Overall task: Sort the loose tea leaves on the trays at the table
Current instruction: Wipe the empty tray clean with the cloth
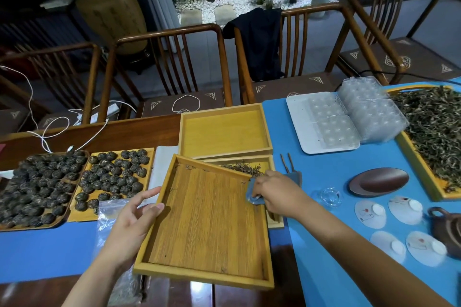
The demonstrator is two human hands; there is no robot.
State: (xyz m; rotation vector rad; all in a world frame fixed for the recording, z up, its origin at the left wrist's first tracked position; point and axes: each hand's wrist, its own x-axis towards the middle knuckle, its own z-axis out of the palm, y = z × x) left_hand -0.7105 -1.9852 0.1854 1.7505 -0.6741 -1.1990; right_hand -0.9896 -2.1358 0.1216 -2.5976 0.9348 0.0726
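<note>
Near-empty bamboo tray [207, 222] tilted at centre, its far edge over a lower tray [268, 161] holding a small pile of loose leaves [243, 169] at 12 o'clock; a few strands cling near its far rim. Left hand [132, 222] steadies the 9 o'clock rim, fingers loosely extended; right hand [272, 193] at 2 o'clock pinches a blue cloth [250, 194]. Leaves look light, brittle, so sweep gently; tray stiff, hold by rims.

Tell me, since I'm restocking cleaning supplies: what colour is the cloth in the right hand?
Blue; the cloth, gripped by the right hand, shows in the head view.
</note>
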